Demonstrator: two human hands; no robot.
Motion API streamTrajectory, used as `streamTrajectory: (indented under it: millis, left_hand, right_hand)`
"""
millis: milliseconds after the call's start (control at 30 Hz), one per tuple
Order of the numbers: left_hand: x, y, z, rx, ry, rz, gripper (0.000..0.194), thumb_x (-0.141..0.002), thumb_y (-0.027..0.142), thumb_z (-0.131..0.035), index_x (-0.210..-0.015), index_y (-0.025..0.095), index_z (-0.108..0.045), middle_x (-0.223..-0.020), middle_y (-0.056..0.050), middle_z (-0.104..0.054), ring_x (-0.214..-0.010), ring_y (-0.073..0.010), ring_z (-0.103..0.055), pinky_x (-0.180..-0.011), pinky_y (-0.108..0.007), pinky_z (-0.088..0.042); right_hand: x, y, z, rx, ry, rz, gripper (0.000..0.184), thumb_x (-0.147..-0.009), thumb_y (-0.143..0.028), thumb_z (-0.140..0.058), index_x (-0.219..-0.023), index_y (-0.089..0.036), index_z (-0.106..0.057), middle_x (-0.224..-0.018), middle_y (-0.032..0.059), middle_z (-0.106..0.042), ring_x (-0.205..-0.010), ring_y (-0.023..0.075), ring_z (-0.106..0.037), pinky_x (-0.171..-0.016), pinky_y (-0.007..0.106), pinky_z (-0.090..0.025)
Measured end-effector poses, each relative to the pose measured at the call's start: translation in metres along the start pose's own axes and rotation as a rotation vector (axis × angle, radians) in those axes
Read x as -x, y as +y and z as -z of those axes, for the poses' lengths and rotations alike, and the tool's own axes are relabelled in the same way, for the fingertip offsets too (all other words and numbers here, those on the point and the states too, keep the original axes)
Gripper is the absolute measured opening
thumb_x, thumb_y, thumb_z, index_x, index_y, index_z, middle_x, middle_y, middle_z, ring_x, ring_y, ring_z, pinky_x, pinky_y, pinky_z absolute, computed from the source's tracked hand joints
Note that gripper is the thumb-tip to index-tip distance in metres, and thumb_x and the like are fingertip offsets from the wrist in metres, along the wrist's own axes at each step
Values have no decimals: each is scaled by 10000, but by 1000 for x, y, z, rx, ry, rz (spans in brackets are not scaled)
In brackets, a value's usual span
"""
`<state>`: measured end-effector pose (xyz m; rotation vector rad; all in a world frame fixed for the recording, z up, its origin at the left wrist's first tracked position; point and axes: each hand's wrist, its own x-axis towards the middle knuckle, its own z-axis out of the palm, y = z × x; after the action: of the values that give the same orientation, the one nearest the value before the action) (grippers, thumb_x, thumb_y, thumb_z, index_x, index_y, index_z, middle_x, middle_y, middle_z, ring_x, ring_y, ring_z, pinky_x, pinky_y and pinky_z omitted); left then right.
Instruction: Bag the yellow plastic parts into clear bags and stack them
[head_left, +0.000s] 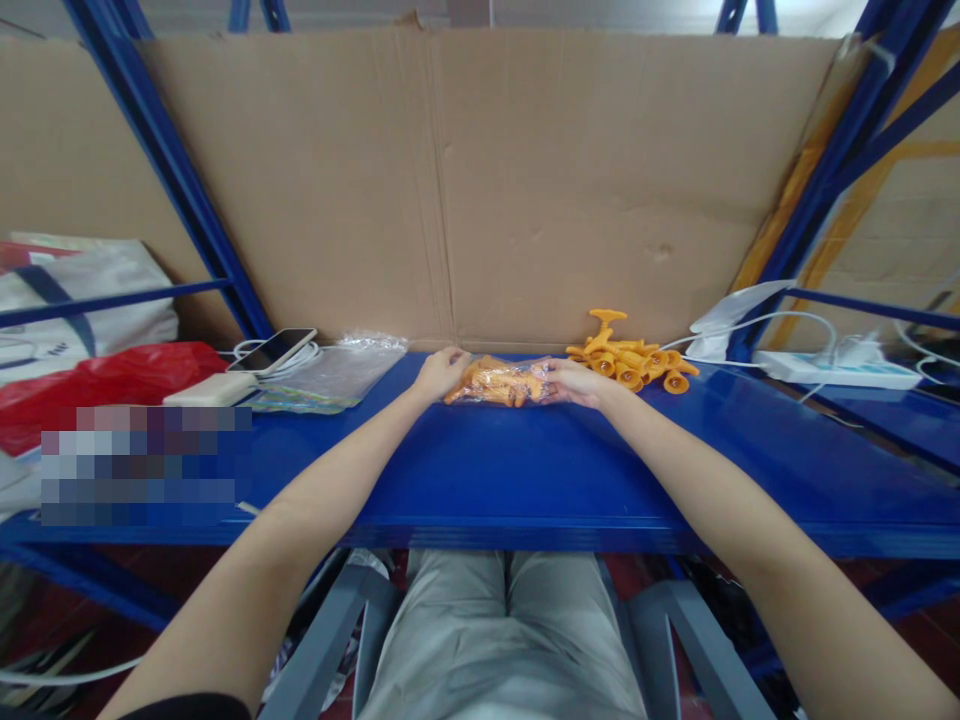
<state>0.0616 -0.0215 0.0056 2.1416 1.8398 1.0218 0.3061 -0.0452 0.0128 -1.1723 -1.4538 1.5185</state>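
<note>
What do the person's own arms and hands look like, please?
The left hand and right hand are ungloved. The left arm and right arm show no watch or bracelet. A black sleeve edge appears on the left; none is visible on the right.

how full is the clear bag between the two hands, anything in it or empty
Not empty: orange pieces show through the clear bag between the left hand and right hand. Whether it is full, I cannot tell.

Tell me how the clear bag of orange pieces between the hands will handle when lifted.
The clear bag will probably flex, since its film looks creased. Its shiny surface may be slippery. The orange pieces inside look jumbled, so they could shift.
</note>
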Motion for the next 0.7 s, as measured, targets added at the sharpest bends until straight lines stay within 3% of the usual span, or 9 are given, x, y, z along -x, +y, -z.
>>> streamTrajectory:
  millis: [167, 467, 700]
  left_hand:
    - [4, 3, -4, -88, 14, -53, 376, -882, 435, -523, -1100, 175, -684, -1165, -98, -704, -1082, -244, -645, -927, -313, -490]
    - [-1, -4, -5, -96, -46, -76, 414, -836, 431, -599, -1144, 162, -663, -1167, -103, -702, -1062, -236, -654, -911, -295, -495]
    - [9, 7, -5, -150, -3, -42, 344, -912, 382, -485, -1117, 191, -685, -1137, -82, -720, -1087, -246, -650, -915, -291, -487]
  right_hand:
    - [-1, 3, -3, 103, 50, 24, 145, -876, -70, -576, -962, -181, -539, -611, -7, -663, -496, 87, -613, -522, 165, -503]
    - [-5, 5, -10, 181, 159, 16, 174, -842, -75, -608, -976, -168, -548, -570, -7, -652, -464, 93, -589, -452, 160, -426]
    - [-10, 9, -6, 158, 118, 15, 84, -807, -79, -657, -800, -142, -602, -561, 17, -653, -451, 83, -573, -445, 155, -430]
